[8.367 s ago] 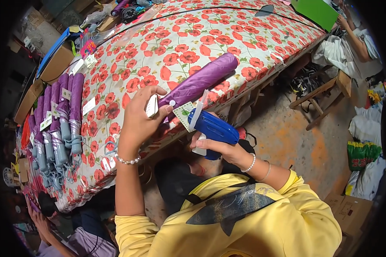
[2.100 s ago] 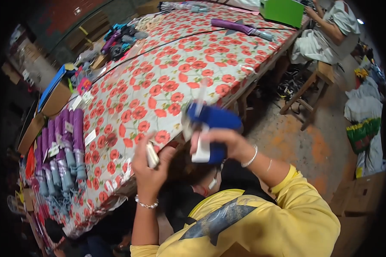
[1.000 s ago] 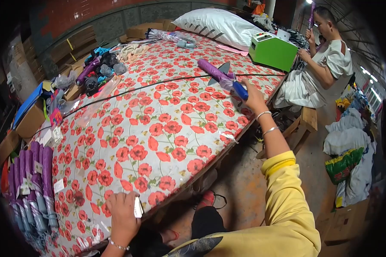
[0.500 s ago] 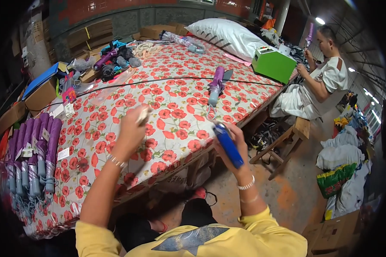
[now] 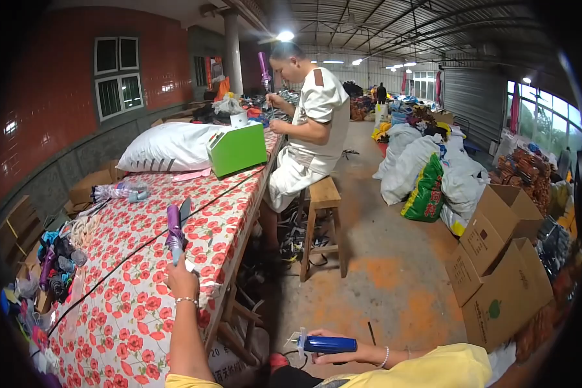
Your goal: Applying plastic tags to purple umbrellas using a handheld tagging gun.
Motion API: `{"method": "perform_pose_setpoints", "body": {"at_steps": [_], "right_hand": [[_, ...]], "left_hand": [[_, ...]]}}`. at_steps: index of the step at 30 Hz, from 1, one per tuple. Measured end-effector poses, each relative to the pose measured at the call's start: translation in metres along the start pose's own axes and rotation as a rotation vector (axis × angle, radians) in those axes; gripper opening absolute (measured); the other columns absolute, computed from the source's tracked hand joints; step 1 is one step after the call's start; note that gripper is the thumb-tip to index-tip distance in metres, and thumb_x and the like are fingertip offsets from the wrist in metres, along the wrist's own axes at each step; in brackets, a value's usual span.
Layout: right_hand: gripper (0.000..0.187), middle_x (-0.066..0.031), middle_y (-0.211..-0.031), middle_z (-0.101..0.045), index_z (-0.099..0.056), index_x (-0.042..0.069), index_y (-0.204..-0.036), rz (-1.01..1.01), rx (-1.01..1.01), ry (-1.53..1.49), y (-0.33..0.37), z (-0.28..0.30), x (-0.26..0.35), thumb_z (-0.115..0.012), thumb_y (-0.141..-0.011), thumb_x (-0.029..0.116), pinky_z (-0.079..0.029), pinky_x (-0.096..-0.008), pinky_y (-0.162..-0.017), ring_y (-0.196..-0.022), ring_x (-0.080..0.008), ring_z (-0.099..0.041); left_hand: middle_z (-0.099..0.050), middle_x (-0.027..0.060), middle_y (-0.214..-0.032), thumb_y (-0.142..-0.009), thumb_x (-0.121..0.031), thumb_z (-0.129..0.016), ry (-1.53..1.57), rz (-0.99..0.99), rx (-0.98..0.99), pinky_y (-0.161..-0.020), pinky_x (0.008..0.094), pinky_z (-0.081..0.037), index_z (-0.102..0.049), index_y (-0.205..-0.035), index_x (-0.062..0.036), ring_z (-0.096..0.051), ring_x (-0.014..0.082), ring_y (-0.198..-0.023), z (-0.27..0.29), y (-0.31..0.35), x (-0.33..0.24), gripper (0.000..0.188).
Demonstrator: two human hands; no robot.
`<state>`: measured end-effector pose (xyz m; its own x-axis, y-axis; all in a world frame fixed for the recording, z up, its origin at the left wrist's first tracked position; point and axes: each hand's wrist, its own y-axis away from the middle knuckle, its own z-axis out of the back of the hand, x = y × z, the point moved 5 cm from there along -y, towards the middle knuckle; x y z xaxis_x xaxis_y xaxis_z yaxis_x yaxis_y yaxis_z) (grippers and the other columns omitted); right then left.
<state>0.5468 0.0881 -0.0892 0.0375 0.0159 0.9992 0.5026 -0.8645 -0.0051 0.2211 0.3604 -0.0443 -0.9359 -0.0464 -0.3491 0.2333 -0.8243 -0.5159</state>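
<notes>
My left hand (image 5: pixel 182 282) is closed around the grey handle end of a folded purple umbrella (image 5: pixel 174 225) lying on the flowered tablecloth. A small white piece, perhaps a tag, shows beside its fingers. Next to the umbrella lies a dark, flat, pointed thing (image 5: pixel 185 211) whose kind I cannot make out. Low in front of me, off the table's edge, my right hand (image 5: pixel 346 355) grips a blue tagging gun (image 5: pixel 330 344). Its pale front end and thin needle point left.
A green box-shaped machine (image 5: pixel 238 150) and a stuffed white sack (image 5: pixel 168 147) stand at the table's far end. A co-worker (image 5: pixel 317 107) sits there on a wooden stool (image 5: pixel 324 193), holding a purple umbrella. Cartons (image 5: pixel 507 294) and full sacks (image 5: pixel 410 169) line the right side. A black cord crosses the table.
The view has swung right and up. My left hand has reached the umbrella's handle. My right hand has moved away from the umbrella with the tagging gun, which now lies nearly level.
</notes>
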Motion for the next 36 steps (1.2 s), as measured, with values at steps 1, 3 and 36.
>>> {"method": "perform_pose_setpoints", "body": {"at_steps": [1, 3, 36], "right_hand": [[0.059, -0.0044, -0.113, -0.058, -0.04, 0.007, -0.13, -0.006, -0.003, -0.004, 0.001, 0.001, -0.002, -0.071, -0.08, 0.011, -0.045, -0.0254, -0.083, -0.094, -0.0122, -0.056], [0.059, -0.004, -0.111, -0.059, -0.04, 0.006, -0.131, 0.056, -0.021, 0.018, -0.006, -0.002, -0.001, -0.07, -0.08, 0.012, -0.045, -0.0252, -0.082, -0.093, -0.0123, -0.056], [0.043, -0.0119, -0.092, -0.065, -0.052, -0.002, -0.118, -0.046, 0.559, -0.434, -0.091, -0.236, 0.018, -0.065, -0.077, 0.003, -0.048, -0.0319, -0.085, -0.087, -0.0229, -0.063]], "left_hand": [[-0.052, 0.0198, -0.103, -0.076, -0.014, -0.065, -0.001, -0.001, 0.008, -0.074, 0.0492, -0.046, -0.055, -0.125, -0.0211, -0.058, 0.0378, -0.081, 0.0, 0.003, -0.003, 0.05], [-0.053, 0.0194, -0.101, -0.076, -0.011, -0.064, 0.018, -0.018, 0.018, -0.074, 0.0479, -0.046, -0.056, -0.123, -0.0198, -0.058, 0.0373, -0.08, 0.005, 0.004, -0.007, 0.048], [-0.067, 0.008, -0.103, -0.079, -0.019, -0.071, 0.235, 0.256, -0.275, -0.076, 0.0301, -0.048, -0.065, -0.112, -0.0043, -0.061, 0.0201, -0.082, 0.359, 0.236, 0.169, 0.037]]}}
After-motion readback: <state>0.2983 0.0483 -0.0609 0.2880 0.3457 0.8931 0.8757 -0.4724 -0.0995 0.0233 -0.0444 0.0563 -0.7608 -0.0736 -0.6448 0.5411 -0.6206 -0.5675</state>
